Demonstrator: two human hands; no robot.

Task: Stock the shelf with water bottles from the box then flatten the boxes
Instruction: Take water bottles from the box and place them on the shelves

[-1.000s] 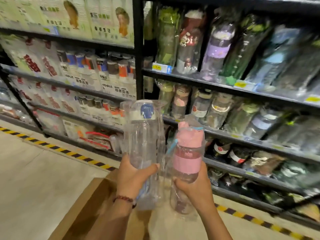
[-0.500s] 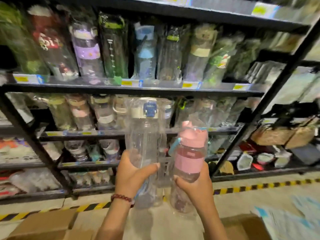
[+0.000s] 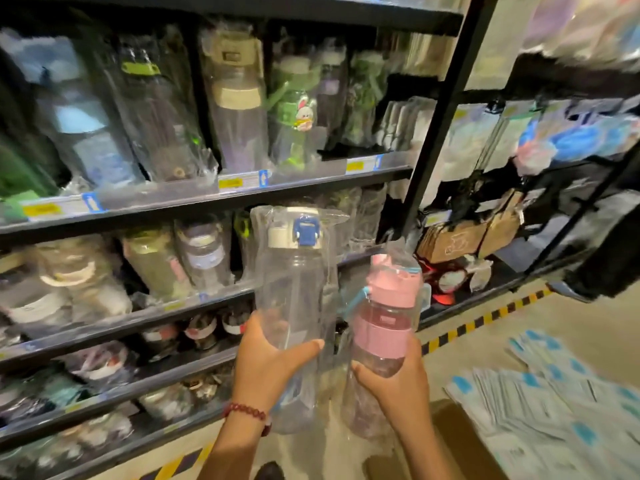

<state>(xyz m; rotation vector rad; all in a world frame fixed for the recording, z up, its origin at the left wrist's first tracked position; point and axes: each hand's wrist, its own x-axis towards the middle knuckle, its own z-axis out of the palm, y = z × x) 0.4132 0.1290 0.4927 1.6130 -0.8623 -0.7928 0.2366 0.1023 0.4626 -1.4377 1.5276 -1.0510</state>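
Observation:
My left hand [image 3: 268, 367] grips a tall clear water bottle [image 3: 294, 289] with a white and blue lid, wrapped in clear plastic. In my right hand [image 3: 398, 382] I hold a shorter bottle [image 3: 384, 327] with a pink lid and pink band, also in a plastic bag. Both bottles stand upright, side by side, in front of the black shelf unit [image 3: 214, 199]. A brown cardboard box [image 3: 450, 441] shows at the bottom right, below my right forearm.
The shelves hold several rows of wrapped bottles, one with a rabbit charm [image 3: 303, 112]. A black upright post [image 3: 440, 109] divides this unit from one with packets and baskets. Yellow-black floor tape [image 3: 485, 320] runs along the base. Blue-white packets [image 3: 561, 403] lie on the floor at right.
The view has swung to the right along the shelves. Both hands keep the same grip on the two bottles, held in the same place before me. The floor packets came further into view.

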